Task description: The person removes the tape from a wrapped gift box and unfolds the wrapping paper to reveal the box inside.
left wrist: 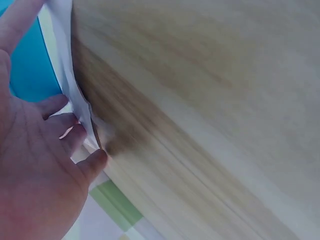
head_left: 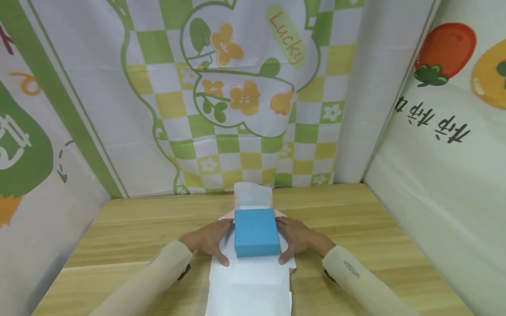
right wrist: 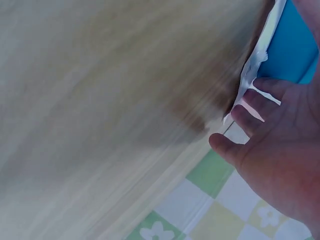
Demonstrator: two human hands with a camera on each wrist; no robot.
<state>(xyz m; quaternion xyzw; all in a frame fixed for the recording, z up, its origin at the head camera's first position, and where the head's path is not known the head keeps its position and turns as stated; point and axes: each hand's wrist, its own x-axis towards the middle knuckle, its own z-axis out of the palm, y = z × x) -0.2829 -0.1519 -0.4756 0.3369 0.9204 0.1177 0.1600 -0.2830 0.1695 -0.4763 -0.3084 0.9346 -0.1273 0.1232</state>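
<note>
A blue box (head_left: 256,231) sat on white wrapping paper (head_left: 250,287) at the middle of the desk (head_left: 379,228). The left hand (head_left: 208,240) and right hand (head_left: 299,239) lay flat beside it, fingers straight, pressing paper flaps toward its sides.

The box (head_left: 256,232) sits on the paper (head_left: 249,285) on the table (head_left: 375,228). The left hand (head_left: 209,241) lies at its left, the right hand (head_left: 300,239) at its right, both seemingly touching it.
</note>
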